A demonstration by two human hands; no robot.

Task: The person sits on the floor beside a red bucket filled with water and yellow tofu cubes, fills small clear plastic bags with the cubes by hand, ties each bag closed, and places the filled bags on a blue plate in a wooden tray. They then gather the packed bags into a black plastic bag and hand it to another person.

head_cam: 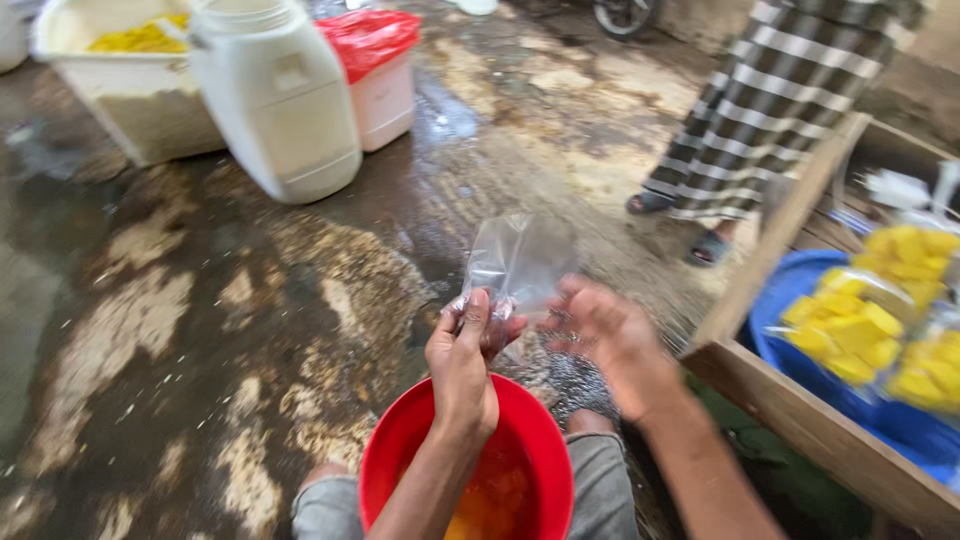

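At ten o'clock stood a white jerrycan (275, 100) beside a tub of yellow pieces (130, 75) and a red-lidded bucket (378, 75). At six o'clock the left hand (462, 365) pinched a clear plastic bag (520, 262) by its lower edge, above a red bowl (400, 450) held between the knees. The bag looked empty, featherlight, limp and probably slick with wet, best taken at its mouth. The right hand (610, 340), blurred, was spread beside it, holding nothing. At three o'clock, bagged yellow pieces (870, 330) lay in a blue basin (780, 300).

Bare forearms without sleeves; grey trousers (600, 480) cover both knees.
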